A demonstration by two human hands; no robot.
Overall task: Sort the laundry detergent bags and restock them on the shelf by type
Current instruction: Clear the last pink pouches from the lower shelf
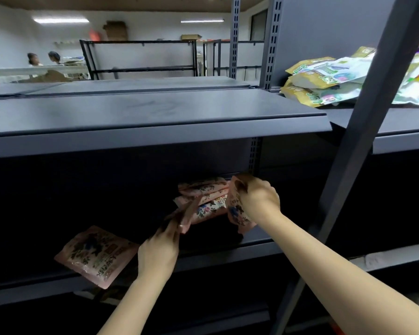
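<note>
Both hands reaching into the dark middle shelf [252, 245] of a grey metal rack. Right hand [259, 197] closed around the top of a pink floral detergent bag [236, 211], held upright and slightly tilted, its lower edge near the shelf's front lip. Left hand [159, 252] lower and nearer the camera, fingers pinched on the edge of another pink bag [186, 217], which slants up towards the pile behind.

Between and just behind the two held bags, a small stack of pink floral bags [203, 192] lying flat, one on another, close to the slotted upright at the back of the shelf. Off to the left, well apart from the stack, a single pink bag [96, 255] lying flat at an angle, one corner hanging over the shelf's front edge.

Above, a bare grey top shelf [155, 110] running across the view. To the right on the neighbouring bay, at about that height, a loose heap of green, gold and white bags [324, 78], partly hidden by a diagonal grey post [363, 117].

Farther back, more shelving frames [140, 56], a pale wall with strip lights, and two people [44, 59] at far left, small and blurred.
</note>
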